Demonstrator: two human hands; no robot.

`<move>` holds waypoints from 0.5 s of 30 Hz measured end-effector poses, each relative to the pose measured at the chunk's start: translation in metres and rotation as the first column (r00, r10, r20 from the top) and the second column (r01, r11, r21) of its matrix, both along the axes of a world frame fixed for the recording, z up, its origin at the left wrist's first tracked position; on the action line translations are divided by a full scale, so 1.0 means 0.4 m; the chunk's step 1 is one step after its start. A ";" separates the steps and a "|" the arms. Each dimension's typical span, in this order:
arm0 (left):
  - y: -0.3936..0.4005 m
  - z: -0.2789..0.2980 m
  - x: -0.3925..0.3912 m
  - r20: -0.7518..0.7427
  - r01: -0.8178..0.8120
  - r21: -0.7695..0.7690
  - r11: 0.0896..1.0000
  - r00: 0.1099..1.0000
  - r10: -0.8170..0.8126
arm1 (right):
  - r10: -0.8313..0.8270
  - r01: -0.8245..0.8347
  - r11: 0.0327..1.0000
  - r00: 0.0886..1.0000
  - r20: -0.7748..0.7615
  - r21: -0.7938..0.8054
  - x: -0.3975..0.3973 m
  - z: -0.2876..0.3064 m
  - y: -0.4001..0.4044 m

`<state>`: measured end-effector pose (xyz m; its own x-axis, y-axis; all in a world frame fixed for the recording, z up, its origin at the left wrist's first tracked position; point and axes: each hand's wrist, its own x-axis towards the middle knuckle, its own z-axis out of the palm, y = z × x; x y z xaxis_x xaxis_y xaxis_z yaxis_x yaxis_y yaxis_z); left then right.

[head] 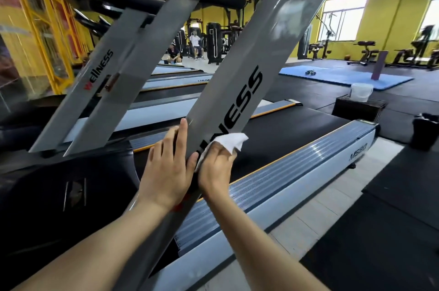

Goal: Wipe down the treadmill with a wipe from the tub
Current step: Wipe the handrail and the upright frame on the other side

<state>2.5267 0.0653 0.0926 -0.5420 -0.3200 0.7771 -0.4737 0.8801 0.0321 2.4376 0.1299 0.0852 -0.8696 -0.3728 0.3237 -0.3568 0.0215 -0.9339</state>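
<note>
Far left: neighbouring treadmill's grey upright (95, 77), not in play. Left hand (166, 162) lies flat on the near treadmill's slanted grey upright (228, 91), fingers straight along its left edge, thumb hooked over the front face, so the grip is open and only bracing. Risk: palm and thumb smear the face, and the strip under that hand gets skipped unless it moves. Right hand (217, 167), just beside it, has its grip closed on the white wipe (229, 142), bunched and pressed against the upright's right edge at the lower end of the lettering; loose corner sticks up past the knuckles. Risk: a wadded wipe has a small contact patch, so streaks or missed bands are likely, and the free corner could catch the edge and pull out of the fingers. Sheen higher up the upright looks like wet film or glare, can't tell which. Judging by position, only the upright is being done; belt (285, 134), ribbed side rail (297, 167) and handlebars look untouched, and the wipe may dry out first. Far right: white tub (361, 91) on a black box (357, 109), well apart from the hands, so a refill means walking off.
</note>
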 end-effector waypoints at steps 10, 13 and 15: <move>0.013 -0.059 0.125 0.013 0.163 0.240 0.957 0.985 -0.171 | -0.144 0.242 0.970 0.673 -0.725 0.032 -0.163 0.186 0.016; 0.013 -0.162 0.225 -0.005 0.082 0.350 0.933 0.996 -0.086 | -0.031 0.232 0.971 0.379 -0.925 0.063 -0.101 0.099 0.023; 0.010 -0.220 0.268 0.001 0.018 0.427 0.904 1.000 -0.020 | 0.108 0.153 0.979 0.161 -0.981 0.133 -0.038 0.024 0.024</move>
<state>2.6339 0.0692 0.0046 -0.5549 -0.6103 0.5654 -0.4580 0.7914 0.4048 2.4224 0.1394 0.0950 0.1187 -0.5145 0.8492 -0.9646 0.1430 0.2214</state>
